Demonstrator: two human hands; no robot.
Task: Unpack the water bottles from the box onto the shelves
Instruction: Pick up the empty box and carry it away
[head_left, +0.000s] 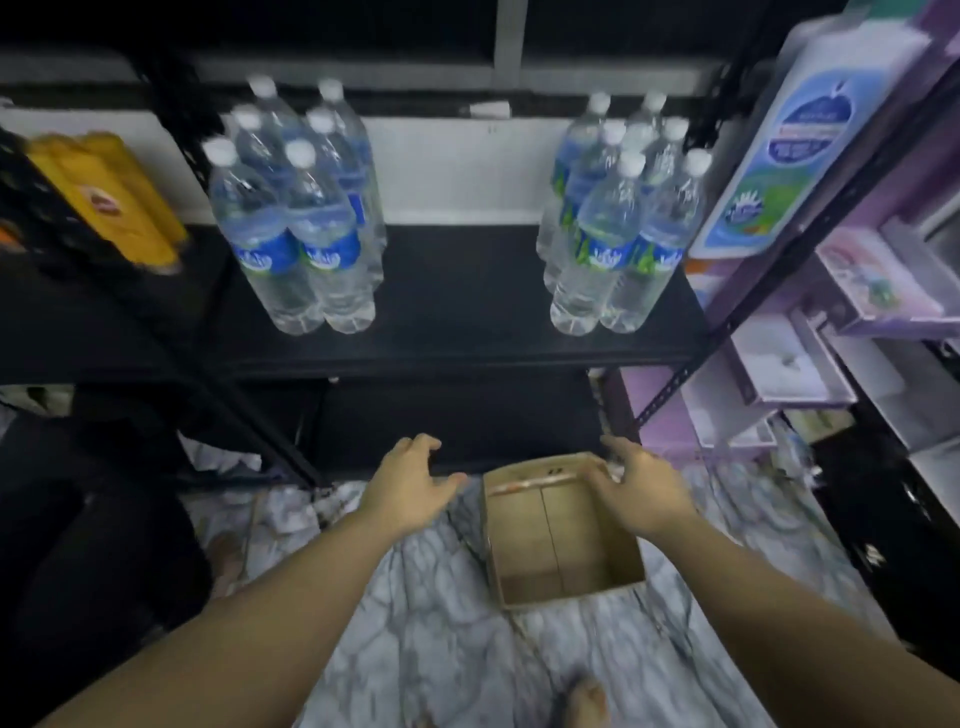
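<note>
Brown open cardboard box (558, 540) bottom centre; left hand (410, 488) and right hand (641, 486) spread wide, holding nothing; clear plastic water bottles (296, 218) shelved above.

a yellow shrink-wrapped drink pack (106, 195) leans at the left; purple and white boxed goods (789, 364) crowd the right; grey marble-patterned floor (415, 597) below.

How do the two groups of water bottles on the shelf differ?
The left group shows six caps, the right group seven. The left group's labels look plain blue; the right group's carry green marks. The left group leans right in this wide view, the right group leans left. Both are clear, white-capped bottles standing on the same black shelf.
</note>
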